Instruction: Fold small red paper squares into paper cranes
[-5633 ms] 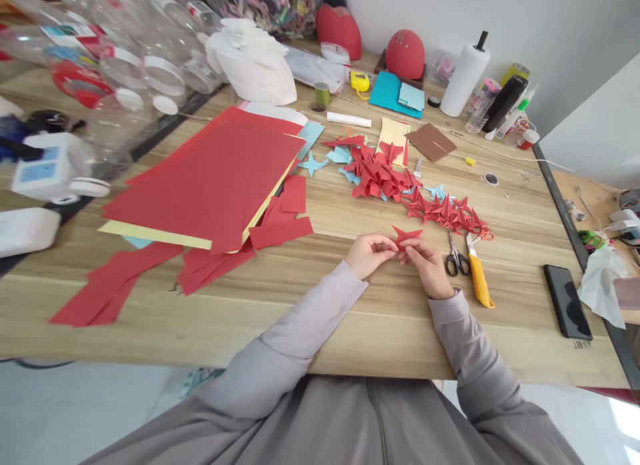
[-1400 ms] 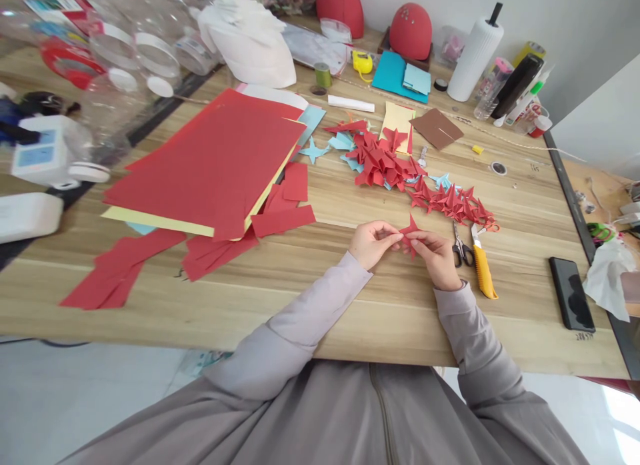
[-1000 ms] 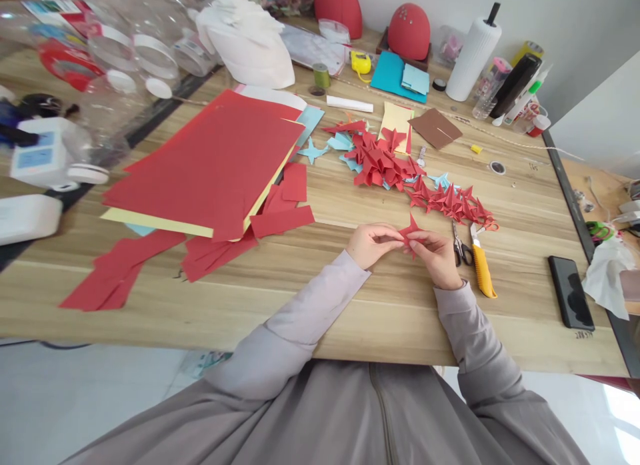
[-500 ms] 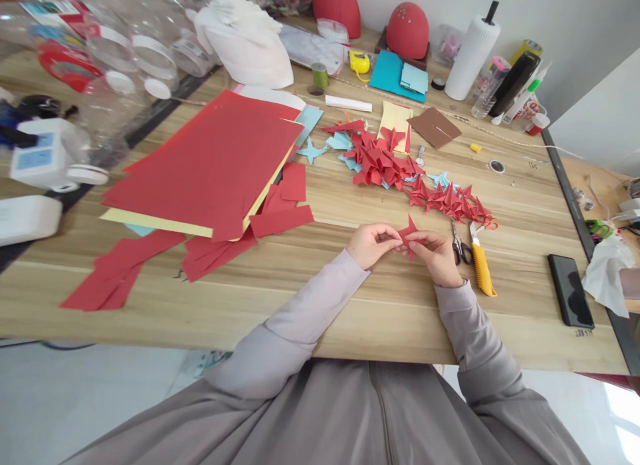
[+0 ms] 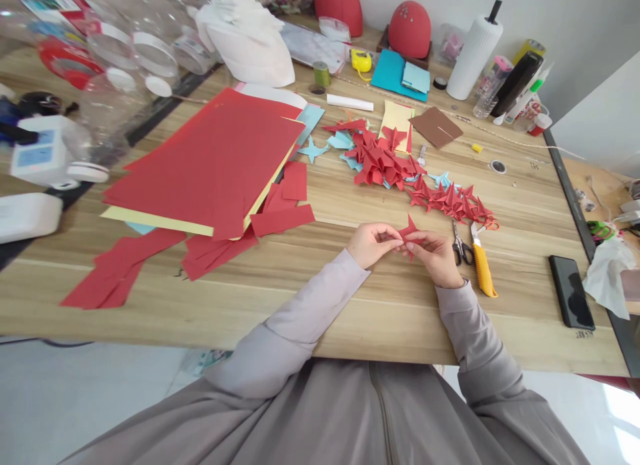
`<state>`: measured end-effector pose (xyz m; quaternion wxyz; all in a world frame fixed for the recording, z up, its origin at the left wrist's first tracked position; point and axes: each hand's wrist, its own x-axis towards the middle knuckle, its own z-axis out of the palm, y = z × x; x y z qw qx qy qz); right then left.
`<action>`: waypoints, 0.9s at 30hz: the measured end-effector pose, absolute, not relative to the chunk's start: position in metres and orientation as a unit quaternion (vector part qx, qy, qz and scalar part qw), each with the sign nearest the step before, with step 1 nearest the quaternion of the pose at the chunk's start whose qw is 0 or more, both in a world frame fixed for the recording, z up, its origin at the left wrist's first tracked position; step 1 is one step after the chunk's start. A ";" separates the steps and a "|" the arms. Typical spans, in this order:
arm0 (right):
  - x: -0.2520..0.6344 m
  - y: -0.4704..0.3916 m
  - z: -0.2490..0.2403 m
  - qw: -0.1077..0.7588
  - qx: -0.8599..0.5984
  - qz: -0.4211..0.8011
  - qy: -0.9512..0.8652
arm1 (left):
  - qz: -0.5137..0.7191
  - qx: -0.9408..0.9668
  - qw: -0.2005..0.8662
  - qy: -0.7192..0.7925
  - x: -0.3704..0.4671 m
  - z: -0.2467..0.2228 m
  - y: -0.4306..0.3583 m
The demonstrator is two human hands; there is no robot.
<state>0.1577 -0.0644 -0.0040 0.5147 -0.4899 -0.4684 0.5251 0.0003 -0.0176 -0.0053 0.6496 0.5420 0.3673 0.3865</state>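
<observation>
A small folded red paper piece (image 5: 409,229) with pointed tips is pinched between my two hands just above the wooden table (image 5: 350,312). My left hand (image 5: 371,242) grips its left side with thumb and fingers. On the right side, my right hand (image 5: 436,255) holds the piece, thumb on top. Most of the paper is hidden between my fingers. Behind my hands lies a heap of finished red folded pieces (image 5: 385,164), and a row of red folded stars (image 5: 453,202) trails to the right.
Small scissors (image 5: 460,246) and a yellow utility knife (image 5: 483,268) lie just right of my right hand. A stack of red sheets (image 5: 210,162) and red scraps (image 5: 125,265) fill the left. A black phone (image 5: 570,292) lies at the right, bottles and clutter along the back.
The red piece has been turned from lying flat with wide points to standing with one point up. My hands have stayed in the same spot since then, with only small finger movement.
</observation>
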 end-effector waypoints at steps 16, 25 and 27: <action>0.156 -0.065 -0.004 0.517 -0.497 0.521 -0.462 | 0.392 0.506 0.670 0.377 0.002 -0.001 -0.019; 0.155 -0.064 -0.004 0.524 -0.497 0.521 -0.455 | 0.387 0.497 0.682 0.370 0.001 -0.005 -0.016; 0.155 -0.064 -0.004 0.524 -0.496 0.521 -0.455 | 0.385 0.486 0.693 0.368 0.001 -0.007 -0.015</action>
